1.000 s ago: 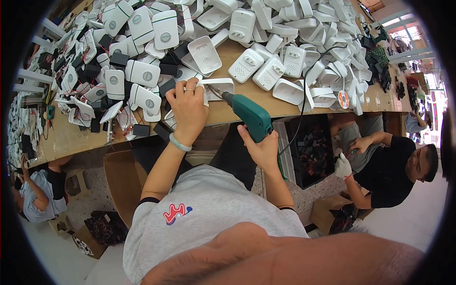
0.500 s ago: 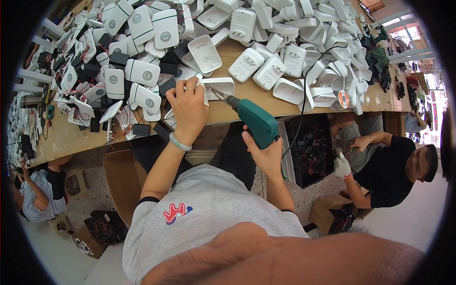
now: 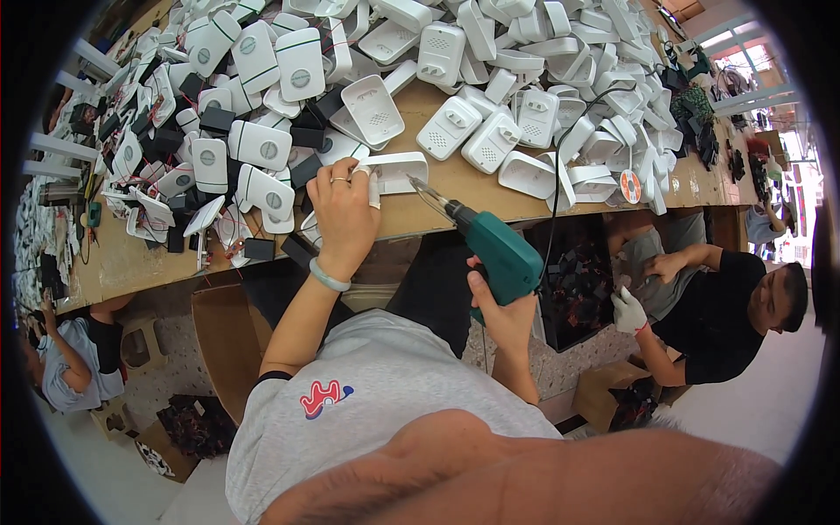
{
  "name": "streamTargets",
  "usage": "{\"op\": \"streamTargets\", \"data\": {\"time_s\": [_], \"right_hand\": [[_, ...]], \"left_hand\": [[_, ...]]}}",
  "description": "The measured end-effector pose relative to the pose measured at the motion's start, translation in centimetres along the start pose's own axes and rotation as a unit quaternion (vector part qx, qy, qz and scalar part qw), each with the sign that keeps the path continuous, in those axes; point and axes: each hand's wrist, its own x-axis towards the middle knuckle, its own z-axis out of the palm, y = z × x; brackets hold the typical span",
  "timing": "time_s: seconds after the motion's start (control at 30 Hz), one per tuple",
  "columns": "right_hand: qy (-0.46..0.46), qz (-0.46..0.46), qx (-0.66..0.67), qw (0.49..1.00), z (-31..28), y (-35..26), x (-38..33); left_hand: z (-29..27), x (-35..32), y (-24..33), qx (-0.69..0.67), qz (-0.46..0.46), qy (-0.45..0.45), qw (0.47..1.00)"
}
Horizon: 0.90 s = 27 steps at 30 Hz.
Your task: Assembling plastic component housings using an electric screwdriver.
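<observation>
My left hand (image 3: pixel 344 214), wearing a ring and a pale bracelet, is closed on the left end of a white plastic housing (image 3: pixel 404 170) near the table's front edge. The housing stands on its side, its hollow facing me. White wrapping shows at my fingertips. In my right hand (image 3: pixel 506 317) is a green pistol-shaped soldering gun (image 3: pixel 502 248), gripped by its handle. Its thin pointed metal tip (image 3: pixel 423 190) reaches the housing's lower edge; whether it touches cannot be told.
White devices with grey dials (image 3: pixel 262 144), wires and black blocks pile up at left. White housings (image 3: pixel 462 127) heap at back and right. A black cable (image 3: pixel 557 166) crosses the table. A co-worker with a white glove (image 3: pixel 628 311) sits at right beside a black bin (image 3: pixel 573 297).
My right hand and the soldering gun have moved right and toward me, drawing the tip away from my left fingers. My left hand stays nearly in place on the housing.
</observation>
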Motion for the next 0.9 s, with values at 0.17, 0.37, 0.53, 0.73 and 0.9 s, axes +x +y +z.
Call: {"op": "streamTargets", "data": {"time_s": [0.17,0.37,0.53,0.73,0.9], "right_hand": [[0.052,-0.038,0.044,0.997,-1.0,-0.7,-0.6],[0.108,-0.101,0.086,0.985,-1.0,-2.1,-0.7],[0.097,-0.128,0.076,0.984,-0.1,-2.3,-1.2],[0.071,-0.132,0.057,0.987,3.1,-2.6,-3.1],[0.061,-0.112,0.025,0.992,5.6,-4.0,-3.6]], "left_hand": [[-2.1,-0.6,0.4,-0.096,-0.019,-0.036,0.995],[-8.9,-3.6,-1.1,-0.424,-0.155,-0.156,0.879],[-17.2,-10.8,-9.6,-0.614,-0.325,-0.265,0.669],[-15.6,-34.2,-27.6,-0.570,-0.592,-0.018,0.569],[-6.1,-47.6,-32.2,-0.423,-0.783,0.224,0.398]]}}
